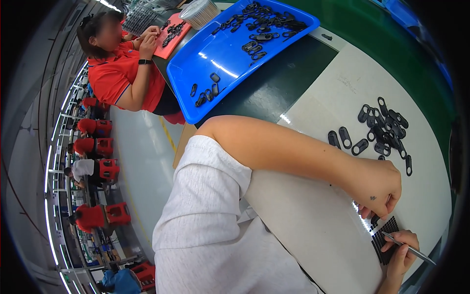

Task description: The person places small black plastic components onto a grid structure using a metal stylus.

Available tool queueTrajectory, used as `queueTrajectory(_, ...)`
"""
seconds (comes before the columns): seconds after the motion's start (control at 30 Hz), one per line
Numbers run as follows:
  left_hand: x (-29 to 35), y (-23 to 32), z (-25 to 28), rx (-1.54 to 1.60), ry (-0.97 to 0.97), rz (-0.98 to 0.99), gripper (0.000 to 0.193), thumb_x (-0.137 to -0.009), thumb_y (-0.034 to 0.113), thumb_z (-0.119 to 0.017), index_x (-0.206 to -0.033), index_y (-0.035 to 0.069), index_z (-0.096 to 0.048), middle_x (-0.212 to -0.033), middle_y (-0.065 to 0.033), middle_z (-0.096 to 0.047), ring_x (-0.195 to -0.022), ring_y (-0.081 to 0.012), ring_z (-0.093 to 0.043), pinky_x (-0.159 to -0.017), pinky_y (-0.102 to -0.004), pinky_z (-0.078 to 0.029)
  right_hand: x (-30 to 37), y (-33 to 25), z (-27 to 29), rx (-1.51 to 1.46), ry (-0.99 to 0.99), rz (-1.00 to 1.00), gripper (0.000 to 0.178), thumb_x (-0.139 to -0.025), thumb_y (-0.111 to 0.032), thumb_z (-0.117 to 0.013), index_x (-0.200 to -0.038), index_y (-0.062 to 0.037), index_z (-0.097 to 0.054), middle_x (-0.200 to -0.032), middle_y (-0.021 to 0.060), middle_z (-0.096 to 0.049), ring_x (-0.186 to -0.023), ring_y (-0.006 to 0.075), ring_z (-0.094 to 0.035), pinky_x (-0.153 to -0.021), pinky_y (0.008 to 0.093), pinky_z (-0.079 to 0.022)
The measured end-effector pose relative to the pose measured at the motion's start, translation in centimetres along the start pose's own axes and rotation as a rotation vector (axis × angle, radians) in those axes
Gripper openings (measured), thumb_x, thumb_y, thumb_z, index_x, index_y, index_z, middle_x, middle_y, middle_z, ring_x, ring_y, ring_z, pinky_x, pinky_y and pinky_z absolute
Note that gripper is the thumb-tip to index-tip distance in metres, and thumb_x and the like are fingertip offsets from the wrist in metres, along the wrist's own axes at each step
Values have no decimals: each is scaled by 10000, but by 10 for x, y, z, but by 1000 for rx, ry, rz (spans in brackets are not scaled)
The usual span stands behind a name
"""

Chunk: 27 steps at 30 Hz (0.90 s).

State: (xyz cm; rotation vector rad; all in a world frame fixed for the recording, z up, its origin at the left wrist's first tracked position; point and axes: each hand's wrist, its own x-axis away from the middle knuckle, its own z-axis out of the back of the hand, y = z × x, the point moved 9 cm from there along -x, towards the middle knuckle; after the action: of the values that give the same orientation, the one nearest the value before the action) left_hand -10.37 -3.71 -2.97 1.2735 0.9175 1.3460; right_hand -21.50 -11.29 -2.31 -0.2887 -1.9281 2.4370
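My left hand (377, 187) reaches across the white table top, its fingers closed on a small black oval piece (375, 220), mostly hidden beneath them. Pinched in my right hand (402, 255) is a pair of metal tweezers (416, 253). Their tips touch or hover just over a sheet of small black pads (385, 239); which of the two I cannot tell. The sheet lies right below my left fingertips. Beyond my left wrist lies a loose heap of black oval pieces with ring ends (387, 128), a few of them apart from it.
A blue tray (196, 63) with many similar black pieces stands at the far left. Behind it, a co-worker in a red shirt (120, 78) handles small parts over a red mat (169, 43). A white round container (199, 13) stands beside that mat. More seated people occupy the left side.
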Motion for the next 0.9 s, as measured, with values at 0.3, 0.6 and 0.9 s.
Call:
queueTrajectory(0.3, 1, 2, 0, 14, 8, -49, 137, -730, 73, -565, -759, -59, -588, -621, -108, -599, -508, -154, -611, -479, -243, -486, 3, 5, 6, 11, 34, -14, 345, -913, -329, -388, -912, 3, -479, -787, 121, -526, -503, 118, -479, -464, 196, -395)
queueTrajectory(0.6, 3, 2, 2, 8, 23, -41, 132, -729, 63, -539, -738, -60, -587, -617, -102, -593, -503, -158, -612, -472, -242, -487, -3, -7, -3, 22, 17, 24, 322, -902, -316, -410, -901, 1, -466, -737, 144, -564, -486, 147, -520, -456, 219, -428)
queueTrajectory(0.9, 2, 4, 1, 2, 9, -19, 133, -722, 51, -522, -718, -63, -590, -597, -94, -588, -494, -159, -612, -467, -241, -486, 3, -6, -5, 56, -20, 28, 318, -914, -296, -387, -917, 9, -477, -788, 134, -538, -511, 134, -500, -466, 204, -412)
